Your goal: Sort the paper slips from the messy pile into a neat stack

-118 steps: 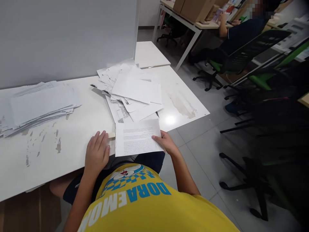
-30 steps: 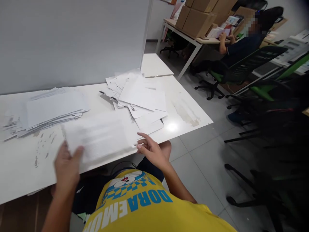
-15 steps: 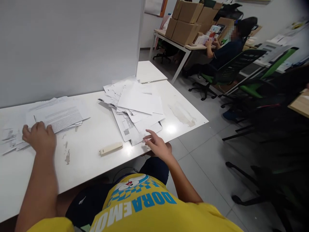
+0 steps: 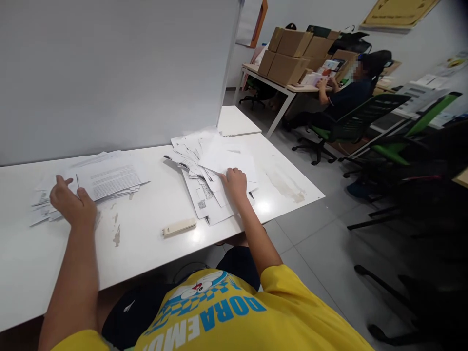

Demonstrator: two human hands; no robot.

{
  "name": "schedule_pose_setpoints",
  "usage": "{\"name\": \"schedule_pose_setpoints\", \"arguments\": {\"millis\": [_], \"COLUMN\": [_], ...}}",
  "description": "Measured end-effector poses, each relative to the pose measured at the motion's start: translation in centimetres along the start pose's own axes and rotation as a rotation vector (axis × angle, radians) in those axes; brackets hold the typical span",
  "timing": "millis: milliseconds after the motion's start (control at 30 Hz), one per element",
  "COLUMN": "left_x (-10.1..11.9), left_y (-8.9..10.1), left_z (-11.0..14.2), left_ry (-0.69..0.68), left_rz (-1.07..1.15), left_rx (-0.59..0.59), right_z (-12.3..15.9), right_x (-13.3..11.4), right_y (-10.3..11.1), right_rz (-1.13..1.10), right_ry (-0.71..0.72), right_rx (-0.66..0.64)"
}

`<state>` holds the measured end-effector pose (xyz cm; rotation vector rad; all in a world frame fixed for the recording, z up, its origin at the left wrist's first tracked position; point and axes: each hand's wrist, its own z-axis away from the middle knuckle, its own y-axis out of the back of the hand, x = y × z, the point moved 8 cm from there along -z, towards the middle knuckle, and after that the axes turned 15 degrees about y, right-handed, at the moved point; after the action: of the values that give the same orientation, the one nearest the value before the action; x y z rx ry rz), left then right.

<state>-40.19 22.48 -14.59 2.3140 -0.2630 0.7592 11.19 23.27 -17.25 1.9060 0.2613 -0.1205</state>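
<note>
My left hand [image 4: 73, 201] is over the near left side of a stack of printed papers [image 4: 113, 179], its thumb and fingers apart and nothing held. On the right lies a messy pile of papers [image 4: 204, 200], some sheets turned at odd angles and one bearing a printed square code. My right hand [image 4: 236, 185] reaches onto this pile, with thumb and fingers closed at the near edge of the top white sheet [image 4: 228, 161]. Between the two heaps, close to the table's front edge, rests a cream stapler [image 4: 179, 227].
Behind the white table [image 4: 139, 258] stands a tall grey panel [image 4: 109, 73]. Brown stains mark the tabletop. At the back right, a person [image 4: 347, 97] sits at a desk with stacked cardboard boxes [image 4: 288, 70]. Office chairs [image 4: 369, 114] stand on the right.
My right hand has moved from the pile's near edge up onto its top sheet. My left hand has lifted slightly, its fingers spreading. The view has shifted, so the table appears lower and further right.
</note>
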Motion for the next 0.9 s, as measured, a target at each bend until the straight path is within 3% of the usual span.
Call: {"name": "schedule_pose_setpoints", "arguments": {"millis": [133, 267, 333, 400, 533, 600, 667, 800, 900], "left_x": [-0.3, -0.5, -0.7, -1.0, -1.2, -1.3, -1.4, -1.6, -1.6], "left_y": [-0.3, -1.0, -1.1, -1.2, -1.1, -1.1, -1.2, -1.2, -1.4], "left_z": [-0.3, -0.3, -0.3, -0.4, -0.4, -0.5, -0.5, -0.7, -0.9], "left_ry": [0.010, -0.017, -0.004, 0.016, 0.050, 0.070, 0.091, 0.142, 0.170], "left_rz": [-0.001, -0.024, -0.023, -0.010, 0.023, 0.020, 0.001, -0.065, -0.105], "left_rx": [-0.014, -0.037, -0.042, -0.053, -0.051, -0.053, -0.055, -0.047, -0.075], "right_z": [1.8, 3.7, 4.2, 4.2, 3.9, 3.8, 3.5, 4.2, 5.3], "right_x": [1.6, 6.3, 8.8, 10.1, 8.9, 7.1, 5.4, 3.4, 4.0], "right_y": [2.2, 5.6, 5.8, 4.5, 0.5, -0.7, -1.3, -1.4, 0.5], "right_rz": [-0.104, -0.464, -0.711, -0.933, -1.220, -1.271, -1.259, -1.182, -1.026], "right_ry": [-0.010, -0.195, -0.318, -0.449, -0.659, -0.663, -0.630, -0.562, -0.464], "right_rx": [0.176, 0.576, 0.734, 0.782, 0.712, 0.675, 0.555, 0.240, 0.236]}}
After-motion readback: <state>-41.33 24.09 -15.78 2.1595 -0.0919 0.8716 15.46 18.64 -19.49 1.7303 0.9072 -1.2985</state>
